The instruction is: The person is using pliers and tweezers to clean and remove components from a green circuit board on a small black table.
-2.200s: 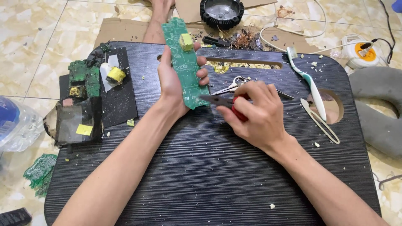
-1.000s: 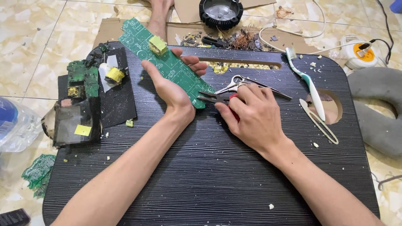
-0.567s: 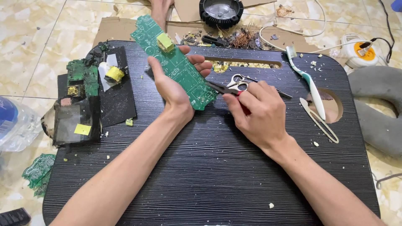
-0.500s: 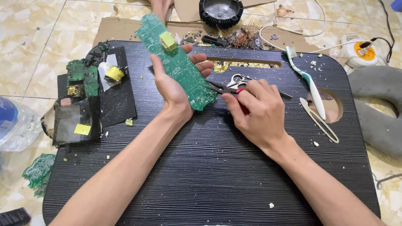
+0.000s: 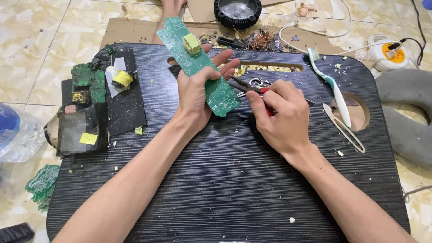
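My left hand (image 5: 198, 92) holds a long green circuit board (image 5: 219, 94) tilted above the black lap table (image 5: 225, 180). A yellow block component (image 5: 192, 43) sits on the board's far end. My right hand (image 5: 279, 114) grips red-handled cutting pliers (image 5: 245, 85), whose tips point left at the board's near edge. Small metal scissors (image 5: 257, 82) lie just behind the pliers.
A pile of black and green board scraps (image 5: 90, 108) lies at the table's left. A white and teal toothbrush (image 5: 333, 87) and a thin loop tool (image 5: 344, 128) lie right, beside a round hole (image 5: 355, 112). Beyond are a black round part (image 5: 237, 11), cardboard, a power strip (image 5: 389, 53). A grey cushion (image 5: 411, 121) lies right.
My left hand has turned the board from lying diagonal to more upright and brought it nearer. My right hand keeps the pliers at the board's lower edge.
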